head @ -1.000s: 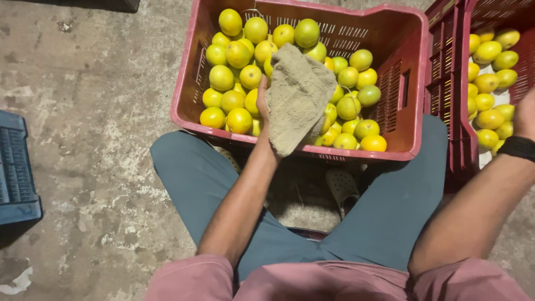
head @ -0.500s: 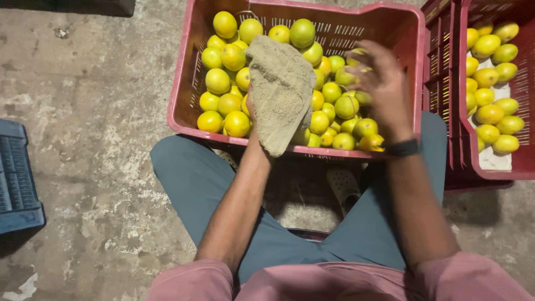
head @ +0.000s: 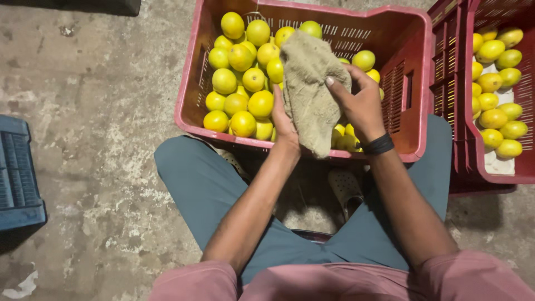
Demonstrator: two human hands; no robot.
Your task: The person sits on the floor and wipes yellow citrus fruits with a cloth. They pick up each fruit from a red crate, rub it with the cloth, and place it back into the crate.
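I sit over a red plastic crate [head: 415, 83] filled with several yellow-green round fruits [head: 245, 83]. My left hand [head: 283, 114] holds a beige cloth [head: 309, 83] from underneath, above the fruit. My right hand [head: 359, 100], with a black band on its wrist, presses against the cloth from the right, its fingers curled around it. Whether a fruit sits inside the cloth is hidden.
A second red crate [head: 465, 134] with more yellow fruit on a white liner stands at the right, touching the first. A blue crate [head: 19, 178] lies at the left edge on the rough concrete floor [head: 95, 111]. My knees flank the near crate.
My right hand has come from the right crate across to the cloth and now grips it. The left hand keeps the cloth over the fruit.
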